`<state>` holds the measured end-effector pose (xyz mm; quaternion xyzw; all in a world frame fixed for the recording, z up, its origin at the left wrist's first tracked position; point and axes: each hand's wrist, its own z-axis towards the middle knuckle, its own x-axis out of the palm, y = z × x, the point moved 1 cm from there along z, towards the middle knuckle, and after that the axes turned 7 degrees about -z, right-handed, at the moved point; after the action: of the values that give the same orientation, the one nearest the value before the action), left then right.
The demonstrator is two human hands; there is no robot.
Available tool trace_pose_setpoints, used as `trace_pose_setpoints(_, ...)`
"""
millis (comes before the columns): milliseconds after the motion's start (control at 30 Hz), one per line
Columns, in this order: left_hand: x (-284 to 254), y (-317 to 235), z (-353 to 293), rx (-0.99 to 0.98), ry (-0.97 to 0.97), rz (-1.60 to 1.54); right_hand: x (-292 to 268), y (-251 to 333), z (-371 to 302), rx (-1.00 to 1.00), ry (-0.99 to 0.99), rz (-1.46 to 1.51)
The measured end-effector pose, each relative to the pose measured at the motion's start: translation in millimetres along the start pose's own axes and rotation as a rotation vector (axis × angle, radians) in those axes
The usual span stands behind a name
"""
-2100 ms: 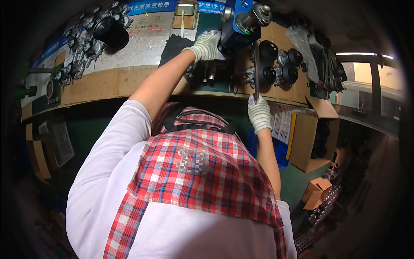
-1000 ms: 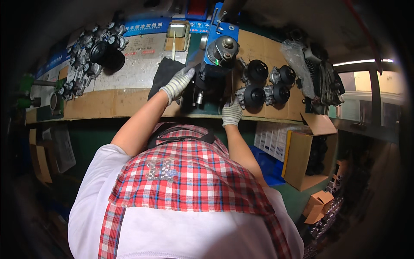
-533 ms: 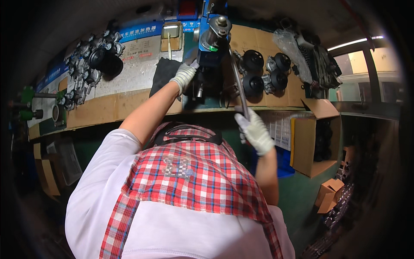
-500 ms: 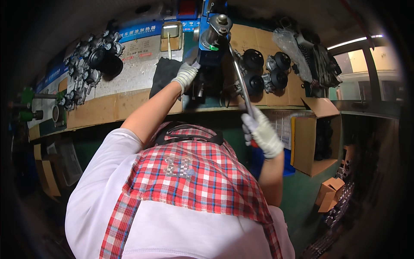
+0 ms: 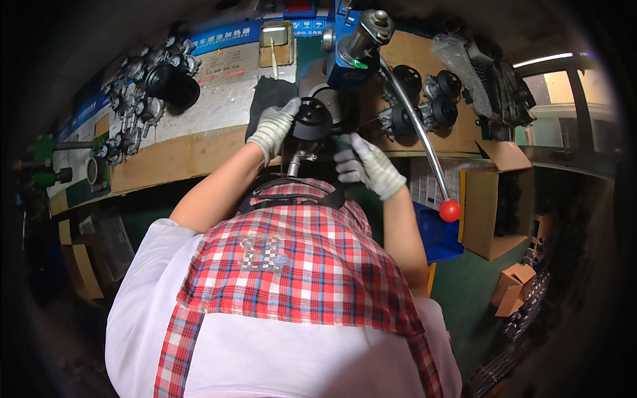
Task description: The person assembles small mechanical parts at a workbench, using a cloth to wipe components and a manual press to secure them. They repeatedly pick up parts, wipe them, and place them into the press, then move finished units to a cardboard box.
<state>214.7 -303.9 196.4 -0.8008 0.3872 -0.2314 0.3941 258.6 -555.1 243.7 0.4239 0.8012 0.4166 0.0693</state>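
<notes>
My left hand (image 5: pixel 273 131), in a pale striped glove, grips the left side of a pump-like part with a black pulley (image 5: pixel 312 119). A metal spout (image 5: pixel 293 164) sticks out of the part toward me. Just right of it, my gloved right hand (image 5: pixel 370 166) is raised with its fingers apart and nothing in them. Behind the part stands a blue lever press (image 5: pixel 345 73) with a round dark base (image 5: pixel 326 99). Its long steel lever (image 5: pixel 418 126) slants down to the right and ends in a red ball knob (image 5: pixel 450 210), apart from my right hand.
Similar parts with black pulleys (image 5: pixel 441 114) sit on cardboard to the right, beside plastic-wrapped pieces (image 5: pixel 458 60). More metal parts (image 5: pixel 142 103) are grouped at left. A black cloth (image 5: pixel 269 99) lies by the press. Below the bench's right are a blue bin (image 5: pixel 434 239) and an open carton (image 5: pixel 481 225).
My right hand has let go of the lever and moved left toward the part. My left hand has drawn the pulley part out from under the press toward me.
</notes>
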Motion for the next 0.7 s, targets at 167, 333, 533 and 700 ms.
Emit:
trace_pose_setpoints(167, -36.3, -16.9, -38.4, 0.248, -0.025, 0.033, 69.8, 18.4, 45.9, -0.022, 0.098, 0.113)
trace_pose_setpoints(333, -71.1, -34.4, -65.2, 0.648, -0.025, 0.234, 132.3, 43.6, 50.9, -0.176, -0.002, 0.034)
trace_pose_setpoints(533, -141.8, -61.7, -63.5, 0.402, 0.279, 0.007, 160.5, 53.2, 49.8, -0.685, -0.170, -0.336)
trace_pose_setpoints(700, -164.9, -98.3, -79.7, 0.126, 0.471, -0.138, 181.7, 64.0, 33.2, -1.049, -0.321, -0.837)
